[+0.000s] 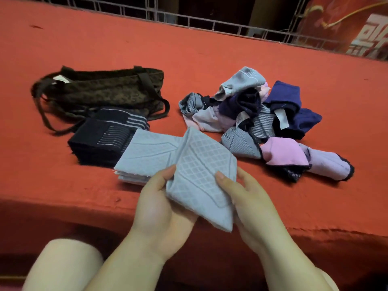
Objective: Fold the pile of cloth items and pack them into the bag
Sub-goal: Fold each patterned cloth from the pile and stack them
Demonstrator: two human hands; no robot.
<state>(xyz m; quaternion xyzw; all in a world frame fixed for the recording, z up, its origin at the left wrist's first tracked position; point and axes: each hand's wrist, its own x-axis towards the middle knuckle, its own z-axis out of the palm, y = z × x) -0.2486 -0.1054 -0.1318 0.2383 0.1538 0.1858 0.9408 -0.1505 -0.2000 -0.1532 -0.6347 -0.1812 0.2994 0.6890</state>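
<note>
A light grey-blue cloth (201, 175) with a raised grid pattern is held above the near edge of the red surface. My left hand (159, 206) grips its left side, thumb on top. My right hand (247, 198) grips its right side, thumb on top as well. Just behind it lies a stack of folded grey-blue cloths (144, 156), and left of that a stack of folded dark striped cloths (105, 139). A dark brown patterned bag (105, 91) with long straps lies flat at the back left. An unfolded pile of cloths (258, 118) in grey, navy, pink and lilac sits to the right.
Everything lies on a red cloth-covered surface (189, 49) whose front edge runs just under my hands. A metal grid fence (210, 22) lines the far edge, with a red banner (344, 28) at the back right. My knee (63, 265) shows at the bottom left.
</note>
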